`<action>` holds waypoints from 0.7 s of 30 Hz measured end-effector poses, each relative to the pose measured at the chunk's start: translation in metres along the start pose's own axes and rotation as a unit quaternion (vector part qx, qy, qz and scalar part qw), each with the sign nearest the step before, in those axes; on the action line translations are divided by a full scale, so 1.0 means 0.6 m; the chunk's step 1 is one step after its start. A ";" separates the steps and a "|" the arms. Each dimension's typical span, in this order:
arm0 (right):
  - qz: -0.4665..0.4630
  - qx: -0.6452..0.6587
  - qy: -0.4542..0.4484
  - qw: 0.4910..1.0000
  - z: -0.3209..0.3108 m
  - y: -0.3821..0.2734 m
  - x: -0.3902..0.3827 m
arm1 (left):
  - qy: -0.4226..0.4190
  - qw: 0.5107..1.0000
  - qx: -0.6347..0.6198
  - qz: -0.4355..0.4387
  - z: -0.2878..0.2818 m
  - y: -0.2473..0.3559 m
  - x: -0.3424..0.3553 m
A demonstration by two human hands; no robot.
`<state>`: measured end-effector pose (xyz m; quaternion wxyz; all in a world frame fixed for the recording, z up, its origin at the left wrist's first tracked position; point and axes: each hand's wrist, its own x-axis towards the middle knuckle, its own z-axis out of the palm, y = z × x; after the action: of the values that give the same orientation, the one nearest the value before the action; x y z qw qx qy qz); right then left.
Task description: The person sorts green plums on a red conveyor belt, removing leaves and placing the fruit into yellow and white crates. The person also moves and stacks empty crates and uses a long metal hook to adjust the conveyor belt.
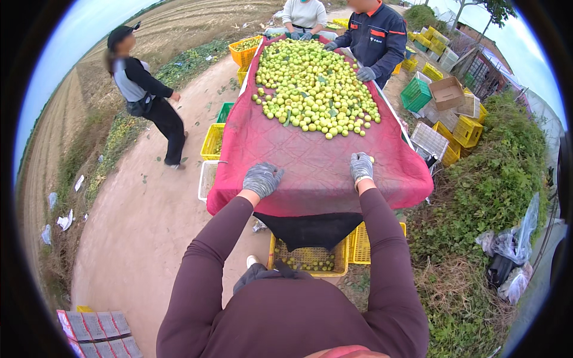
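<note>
A red quilted cloth (pixel 286 156) covers the long sorting table in front of me, with a heap of small round green fruit (pixel 316 83) on its far half. Both of my hands wear grey knit gloves. My left hand (pixel 262 179) rests on the cloth near the left edge, fingers spread and nothing in it. On the right side of the cloth, my right hand (pixel 361 167) has its fingers curled around a green fruit (pixel 372 159), which shows only partly at the finger edge. Under the near end, black cloth hangs above a yellow crate (pixel 340 267) with some fruit inside.
Two people (pixel 377 39) stand at the far end, gloved hands by the heap. Another person (pixel 149 89) is on the dirt path at left. Crates (pixel 213 141) line the table's left side; stacked crates (pixel 467 130) and a cardboard box (pixel 447 93) stand at right beside bushes (pixel 483 179).
</note>
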<state>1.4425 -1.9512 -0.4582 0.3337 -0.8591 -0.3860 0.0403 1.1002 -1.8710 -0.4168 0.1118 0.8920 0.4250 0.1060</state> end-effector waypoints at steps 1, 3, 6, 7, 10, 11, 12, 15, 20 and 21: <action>-0.008 -0.020 -0.013 1.000 0.004 -0.001 0.003 | 0.000 1.000 0.014 -0.002 -0.004 0.003 -0.001; -0.044 -0.030 -0.021 0.998 0.007 -0.002 0.001 | -0.009 0.999 0.032 -0.011 -0.007 0.006 -0.002; -0.087 -0.031 0.003 0.996 0.002 -0.006 -0.009 | -0.036 0.999 0.034 -0.021 -0.005 0.004 -0.001; -0.100 -0.031 0.016 0.994 0.000 -0.007 -0.013 | -0.036 0.999 0.034 -0.017 -0.004 0.004 0.000; -0.126 -0.028 0.031 0.991 -0.006 -0.013 -0.016 | -0.037 0.999 0.035 -0.013 -0.004 0.003 0.001; -0.141 -0.022 0.038 0.989 -0.008 -0.015 -0.016 | -0.035 0.998 0.041 -0.019 -0.004 0.004 0.001; -0.141 -0.024 0.038 0.989 -0.008 -0.016 -0.016 | -0.042 0.998 0.033 -0.017 -0.005 0.004 0.001; -0.155 -0.015 0.054 0.986 -0.009 -0.017 -0.017 | -0.054 0.998 0.027 -0.024 -0.009 0.005 0.001; -0.134 -0.024 0.057 0.989 -0.011 -0.019 -0.020 | -0.061 0.997 0.016 -0.037 -0.013 0.007 -0.001; -0.138 -0.022 0.059 0.988 -0.012 -0.019 -0.021 | -0.069 0.997 0.016 -0.037 -0.014 0.008 -0.002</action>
<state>1.4290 -1.9582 -0.4482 0.3389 -0.8058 -0.4813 -0.0650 1.1007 -1.8737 -0.4072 0.1302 0.8824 0.4510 0.0328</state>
